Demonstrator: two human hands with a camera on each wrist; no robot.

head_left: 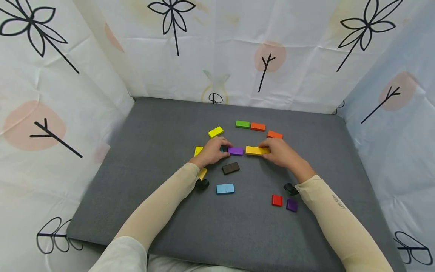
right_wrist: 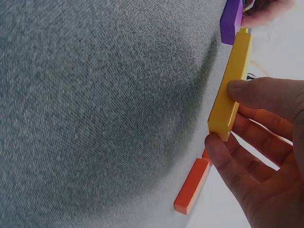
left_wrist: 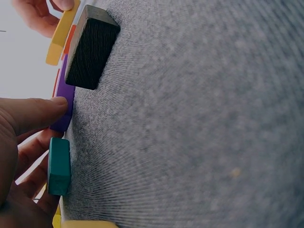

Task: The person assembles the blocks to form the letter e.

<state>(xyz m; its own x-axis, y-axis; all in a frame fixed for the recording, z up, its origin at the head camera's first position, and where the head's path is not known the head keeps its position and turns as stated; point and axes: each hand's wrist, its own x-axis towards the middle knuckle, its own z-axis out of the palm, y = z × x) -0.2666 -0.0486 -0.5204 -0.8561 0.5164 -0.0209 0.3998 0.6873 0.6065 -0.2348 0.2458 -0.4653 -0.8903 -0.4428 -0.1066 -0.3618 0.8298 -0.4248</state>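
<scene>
My left hand (head_left: 211, 152) pinches a purple block (head_left: 235, 151) by its left end, thumb on the near side. Beside the fingers of that hand stands a teal block (left_wrist: 59, 166), mostly covered in the head view. To the right, my right hand (head_left: 281, 153) holds a long yellow-orange block (head_left: 255, 150) between thumb and fingers. A small gap separates this block from the purple one. In the right wrist view the long block looks raised off the cloth. Nearer to me than the purple block lies a dark brown block (head_left: 230, 168).
Behind the hands lie a green block (head_left: 242, 124), an orange block (head_left: 258, 127) and another orange block (head_left: 274, 134). Several yellow blocks (head_left: 215, 132) curve around the left hand. Closer in are a light blue block (head_left: 225, 189), a red block (head_left: 276, 200) and a dark purple block (head_left: 291, 205).
</scene>
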